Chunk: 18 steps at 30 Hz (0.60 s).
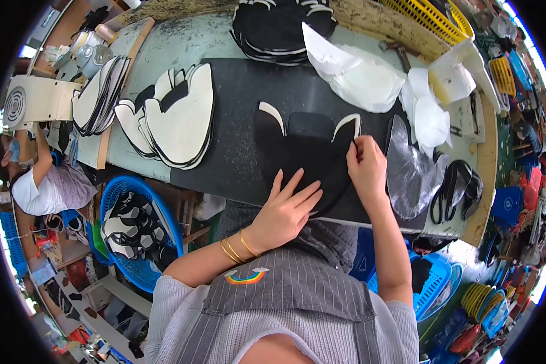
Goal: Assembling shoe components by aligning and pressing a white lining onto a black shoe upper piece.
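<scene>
Black panel (306,156) on dark mat (233,115), pale-green bench (179,45); blue basket (150,278) leftward.

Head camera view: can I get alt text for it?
A person's left hand lies spread on a black piece with two white-edged tips, while the right hand pinches its right edge; white-topped pieces lie stacked to the left.

The cut piece (306,155) lies on the mat (233,136) before me, my left hand (285,209) on it, my right hand (367,167) at its right edge. One pile (185,124) sits left, another pile (282,30) behind. A hammer (401,56) lies back on the right. The basket (175,221) is lower than the table (164,41), on my left.
</scene>
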Each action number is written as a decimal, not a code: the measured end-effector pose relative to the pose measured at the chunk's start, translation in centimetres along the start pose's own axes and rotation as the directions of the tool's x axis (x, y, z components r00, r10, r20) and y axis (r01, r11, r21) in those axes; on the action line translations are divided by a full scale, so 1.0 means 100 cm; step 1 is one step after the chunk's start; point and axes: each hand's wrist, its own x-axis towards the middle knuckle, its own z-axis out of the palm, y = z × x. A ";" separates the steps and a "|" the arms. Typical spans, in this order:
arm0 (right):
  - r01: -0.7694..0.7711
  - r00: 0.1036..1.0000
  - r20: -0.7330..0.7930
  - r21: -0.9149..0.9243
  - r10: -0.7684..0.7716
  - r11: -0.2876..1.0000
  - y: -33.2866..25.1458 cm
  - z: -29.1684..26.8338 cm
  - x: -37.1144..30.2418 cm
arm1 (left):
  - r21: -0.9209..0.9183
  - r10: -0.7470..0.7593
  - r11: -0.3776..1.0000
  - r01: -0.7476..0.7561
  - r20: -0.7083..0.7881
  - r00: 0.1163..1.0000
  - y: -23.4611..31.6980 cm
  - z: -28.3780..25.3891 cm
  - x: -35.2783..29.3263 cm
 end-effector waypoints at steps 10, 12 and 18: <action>0.358 0.741 0.519 0.231 -0.426 0.905 -0.045 -0.049 -0.025 | -0.058 -0.035 0.998 0.032 -0.066 0.997 0.000 0.000 0.000; 0.432 0.698 0.528 0.228 -0.484 0.872 -0.046 -0.034 -0.028 | -0.024 -0.017 1.000 0.016 -0.048 0.999 -0.007 -0.010 -0.002; 0.406 0.707 0.460 0.358 -0.537 0.841 -0.025 -0.028 -0.032 | -0.057 0.012 0.998 -0.013 -0.016 1.000 -0.041 -0.033 -0.014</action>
